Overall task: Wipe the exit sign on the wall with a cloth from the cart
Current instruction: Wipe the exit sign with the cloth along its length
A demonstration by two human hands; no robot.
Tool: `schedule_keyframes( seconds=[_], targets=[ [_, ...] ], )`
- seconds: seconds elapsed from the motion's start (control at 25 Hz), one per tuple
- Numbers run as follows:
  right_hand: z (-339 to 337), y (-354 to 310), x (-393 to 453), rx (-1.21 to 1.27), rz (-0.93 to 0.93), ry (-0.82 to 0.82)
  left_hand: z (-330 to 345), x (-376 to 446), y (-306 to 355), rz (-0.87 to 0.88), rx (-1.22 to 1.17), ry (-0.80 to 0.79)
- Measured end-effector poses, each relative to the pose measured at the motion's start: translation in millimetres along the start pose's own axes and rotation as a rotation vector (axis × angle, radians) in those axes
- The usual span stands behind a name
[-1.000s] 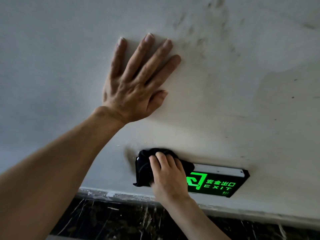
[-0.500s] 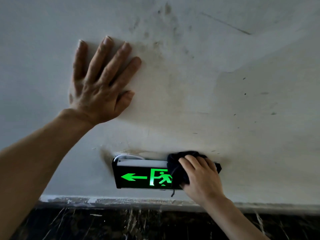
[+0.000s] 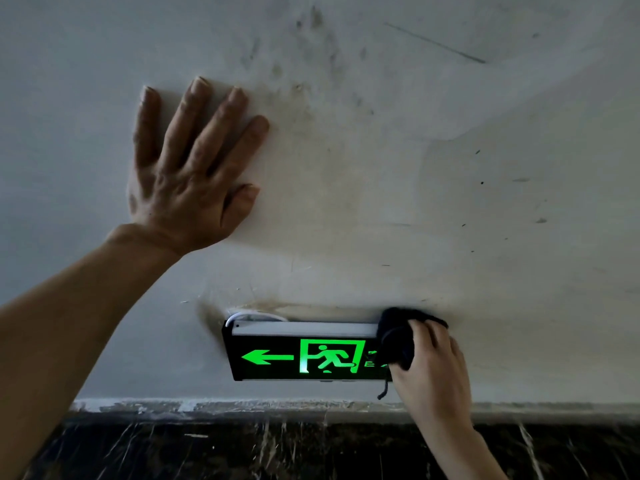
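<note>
Exit sign (image 3: 304, 355) is mounted low on the wall (image 3: 450, 202), just above the pale strip where the wall meets the dark marbled skirting (image 3: 277, 448). Sign is lit: green arrow pointing to its left end, running-figure pictogram in the middle, letters at the right end mostly covered.

R hand (image 3: 433, 368) is clamped on a dark cloth (image 3: 398, 337), fingers curled over it, pressing it vs. the right end of the sign, incl. the top right corner. Cloth is bunched, wraps over the sign's grey top edge and part of its face; a thin thread hangs from it below the sign's bottom edge.

L hand (image 3: 187, 174) lies flat on the wall, up and to the left of the sign, well apart from it. Fingers spread apart, palm to the plaster, holding nothing; forearm runs down to the lower left corner of the view.

Wall w/ dark smudges and scuffs above the sign, a brownish stain round its top left corner, and a white cable loop showing at that corner.
</note>
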State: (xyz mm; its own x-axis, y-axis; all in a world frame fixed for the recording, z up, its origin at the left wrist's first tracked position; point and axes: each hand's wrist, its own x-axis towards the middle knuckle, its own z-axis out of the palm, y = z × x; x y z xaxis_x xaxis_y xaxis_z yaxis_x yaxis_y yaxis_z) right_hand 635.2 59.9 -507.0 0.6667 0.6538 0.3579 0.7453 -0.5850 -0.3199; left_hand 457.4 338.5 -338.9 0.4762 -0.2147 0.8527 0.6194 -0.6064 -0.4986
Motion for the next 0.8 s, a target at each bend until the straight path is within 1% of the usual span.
schedule_keyframes(
  seconds=[0.04, 0.12, 0.16, 0.2, 0.24, 0.28, 0.36, 0.4, 0.44, 0.48, 0.56, 0.6, 0.72, 0.8],
  targets=[
    [-2.8, 1.4, -5.8, 0.057, 0.098, -0.044, -0.1, 0.4, -0.1, 0.003, -0.002, 0.002],
    [-6.4, 16.4, -22.4, 0.247, 0.339, -0.222, -0.7, 1.1, -1.3, 0.001, 0.002, -0.001],
    [-6.1, 26.9, -31.3, 0.424, 0.467, -0.318, -1.1, 0.8, -1.8, 0.0, 0.003, -0.002],
    [-7.1, 37.8, -41.5, 0.604, 0.598, -0.382, -1.3, 0.4, -1.8, -0.001, 0.0, -0.002],
    [-7.8, 46.8, -49.6, 0.739, 0.69, -0.364, -1.3, 0.3, -1.4, 0.0, 0.0, -0.001],
    [-8.4, 54.5, -54.5, 0.803, 0.739, -0.287, -1.4, 0.2, -0.7, 0.003, 0.002, -0.002],
    [-10.3, 61.8, -52.3, 0.827, 0.797, -0.057, -1.1, 0.2, 0.5, 0.012, 0.009, 0.001],
    [-11.7, 60.4, -45.2, 0.85, 0.8, 0.058, -0.9, 0.6, 0.4, 0.017, 0.01, 0.004],
    [-12.9, 55.8, -35.5, 0.886, 0.765, 0.13, -0.7, 0.9, -0.2, 0.02, 0.012, 0.006],
    [-11.3, 50.3, -25.0, 0.921, 0.697, 0.155, -0.9, 0.7, -0.8, 0.022, 0.014, 0.007],
    [-0.7, 35.7, -9.0, 0.951, 0.586, 0.12, -1.0, 0.0, -1.5, 0.028, 0.025, 0.013],
    [5.3, 30.3, -5.7, 0.936, 0.568, 0.111, -0.8, 0.0, -1.4, 0.03, 0.031, 0.017],
    [20.7, 31.5, -2.2, 0.899, 0.608, 0.174, -0.6, -0.4, 0.5, 0.037, 0.034, 0.018],
    [31.1, 40.8, -2.9, 0.978, 0.696, 0.189, -1.2, -0.3, -0.4, 0.041, 0.032, 0.005]
  ],
)
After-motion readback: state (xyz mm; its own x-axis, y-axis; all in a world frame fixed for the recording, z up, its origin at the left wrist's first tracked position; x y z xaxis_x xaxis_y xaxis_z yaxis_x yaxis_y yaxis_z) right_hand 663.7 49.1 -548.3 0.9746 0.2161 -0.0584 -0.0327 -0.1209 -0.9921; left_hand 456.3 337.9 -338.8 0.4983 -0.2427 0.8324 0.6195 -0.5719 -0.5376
